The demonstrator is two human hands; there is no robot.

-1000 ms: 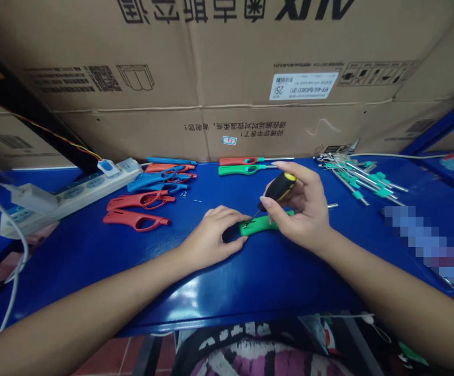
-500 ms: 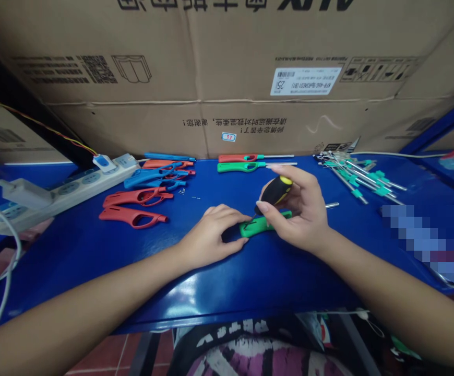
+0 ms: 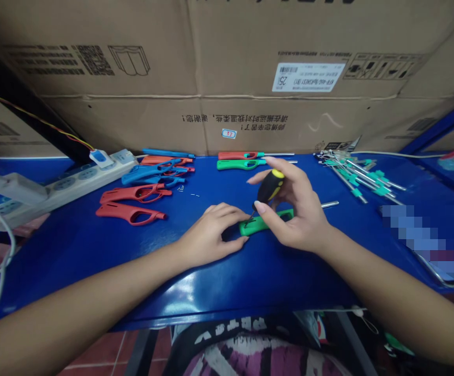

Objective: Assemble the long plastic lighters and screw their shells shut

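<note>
A green lighter (image 3: 256, 224) with a long metal tube lies on the blue table in front of me. My left hand (image 3: 217, 232) rests on the table and grips the handle end of the lighter between thumb and fingers. In my right hand (image 3: 299, 211) is a black and yellow screwdriver (image 3: 266, 189), tilted, its shaft pointing down at the handle. The tip meets the lighter near a dark slot on its face; exactly where it sits is too small to tell. My right palm partly covers the trigger end of the lighter.
Red lighter shells (image 3: 131, 213) and blue ones (image 3: 151, 172) lie at the left, beside a white power strip (image 3: 74, 180). Two lighters with tubes (image 3: 237, 164) lie at the back. Several metal tubes with green parts (image 3: 362, 175) are piled at the right. A cardboard box (image 3: 227, 68) stands behind.
My right hand's upper fingers have shifted and spread a little around the screwdriver handle, which leans slightly differently. My left hand and the green lighter stay in place. The view has shifted slightly.
</note>
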